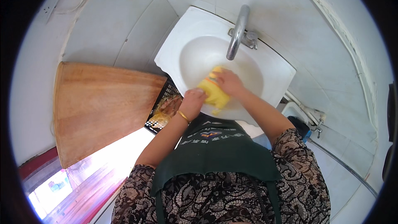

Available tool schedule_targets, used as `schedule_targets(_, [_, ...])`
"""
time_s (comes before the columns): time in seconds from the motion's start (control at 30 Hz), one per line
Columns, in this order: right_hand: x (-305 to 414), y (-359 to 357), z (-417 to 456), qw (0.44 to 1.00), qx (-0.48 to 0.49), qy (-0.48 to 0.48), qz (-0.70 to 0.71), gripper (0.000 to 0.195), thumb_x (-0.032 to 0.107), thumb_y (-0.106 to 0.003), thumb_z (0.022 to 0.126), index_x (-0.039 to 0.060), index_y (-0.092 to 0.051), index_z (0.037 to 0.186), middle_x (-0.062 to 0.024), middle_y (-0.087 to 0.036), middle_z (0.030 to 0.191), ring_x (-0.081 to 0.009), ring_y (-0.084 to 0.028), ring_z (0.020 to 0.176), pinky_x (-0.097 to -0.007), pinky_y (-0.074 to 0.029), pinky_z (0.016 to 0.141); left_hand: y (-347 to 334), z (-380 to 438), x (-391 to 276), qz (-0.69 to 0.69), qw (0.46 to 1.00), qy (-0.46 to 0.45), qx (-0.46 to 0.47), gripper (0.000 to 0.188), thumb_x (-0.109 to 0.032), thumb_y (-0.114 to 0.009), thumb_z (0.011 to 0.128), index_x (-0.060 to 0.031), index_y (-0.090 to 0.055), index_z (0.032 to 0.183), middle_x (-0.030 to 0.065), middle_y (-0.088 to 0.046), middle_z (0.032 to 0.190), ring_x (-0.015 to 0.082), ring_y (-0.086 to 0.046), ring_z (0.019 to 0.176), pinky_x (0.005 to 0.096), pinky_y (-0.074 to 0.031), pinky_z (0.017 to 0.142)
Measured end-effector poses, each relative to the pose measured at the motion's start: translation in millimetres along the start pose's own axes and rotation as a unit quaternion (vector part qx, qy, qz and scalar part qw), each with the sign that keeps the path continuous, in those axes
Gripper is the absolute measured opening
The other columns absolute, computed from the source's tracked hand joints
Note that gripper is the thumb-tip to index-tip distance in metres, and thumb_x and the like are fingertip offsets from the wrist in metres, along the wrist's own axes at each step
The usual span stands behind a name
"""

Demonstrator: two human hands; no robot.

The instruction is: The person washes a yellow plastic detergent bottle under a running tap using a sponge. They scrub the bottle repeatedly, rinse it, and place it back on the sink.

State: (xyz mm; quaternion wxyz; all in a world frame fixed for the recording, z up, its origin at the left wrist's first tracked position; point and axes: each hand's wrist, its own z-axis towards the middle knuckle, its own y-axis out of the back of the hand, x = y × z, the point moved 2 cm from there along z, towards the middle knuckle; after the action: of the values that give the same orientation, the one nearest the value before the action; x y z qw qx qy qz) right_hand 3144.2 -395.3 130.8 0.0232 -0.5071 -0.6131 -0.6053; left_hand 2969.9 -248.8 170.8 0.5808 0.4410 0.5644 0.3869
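A yellow cloth (211,91) with an orange stripe lies bunched at the near side of a white ceramic washbasin (199,25). My left hand (195,99) grips the cloth's left edge close to the basin's front rim. On the cloth's upper right part is my right hand (229,82), its fingers curled into the fabric and slightly blurred. The cloth's near end hangs loosely towards the front rim. Above the bowl, the chrome faucet spout (238,34) stands beyond both hands; no stream of water is visible from it.
A wooden board (108,109) leans at the left, beside a black plastic crate (168,91) holding tangled, bag-like material. White tiled walls (133,15) enclose the basin. To the lower right are a white container (293,112), a wall tap (317,129) and a grey hose (342,161).
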Motion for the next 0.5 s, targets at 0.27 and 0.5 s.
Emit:
schedule_targets(0.27, [21,-28,-13,0.987,-0.142,-0.023,0.076,0.043,0.027,-0.055,0.099,0.0172,-0.057,0.141,-0.0255,-0.052,0.142,-0.0419,-0.050,0.130,-0.0464,-0.040,0.111,-11,10,27,-0.318,0.873,0.322,-0.185,0.044,-0.003,-0.064,0.087,-0.0019,-0.056,0.130,0.0213,-0.059,0.135,0.0352,-0.061,0.117,0.0433,-0.051,0.099])
schedule_targets(0.5, [29,-27,-23,0.975,-0.201,-0.014,0.092,0.041,0.027,-0.058,0.098,0.0214,-0.060,0.139,-0.0254,-0.051,0.143,-0.0416,-0.051,0.129,-0.0469,-0.042,0.109,-19,38,31,-0.628,0.592,0.490,-0.121,0.036,-0.013,-0.067,0.094,-0.0005,-0.061,0.128,0.0078,-0.069,0.110,0.0135,-0.066,0.094,0.0308,-0.055,0.080])
